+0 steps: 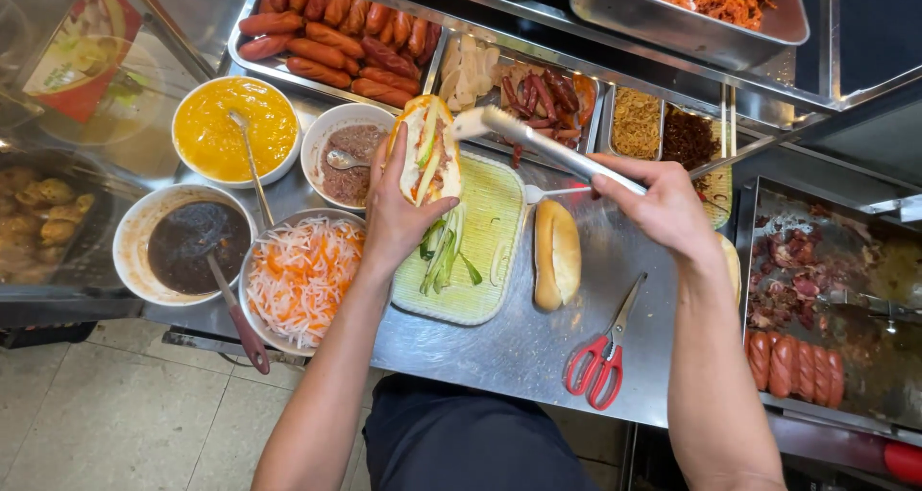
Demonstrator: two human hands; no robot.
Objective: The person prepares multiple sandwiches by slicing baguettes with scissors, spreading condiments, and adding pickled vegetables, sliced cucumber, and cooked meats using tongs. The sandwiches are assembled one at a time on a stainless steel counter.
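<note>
Sandwich [429, 155] being cradled in the left hand [396, 217] above a green tray [499, 213].
Right hand [663, 208] is gripping metal tongs [538, 143] beside it; a plain roll [556, 253], red scissors [603, 357] and sauce bowls [182, 246] are crowding the steel surface [519, 347].

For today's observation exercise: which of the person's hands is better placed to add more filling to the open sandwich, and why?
Probably the right hand: it grips the metal tongs, whose tips sit beside the filled sandwich and over the meat tray. The left hand is occupied holding the sandwich.
</note>
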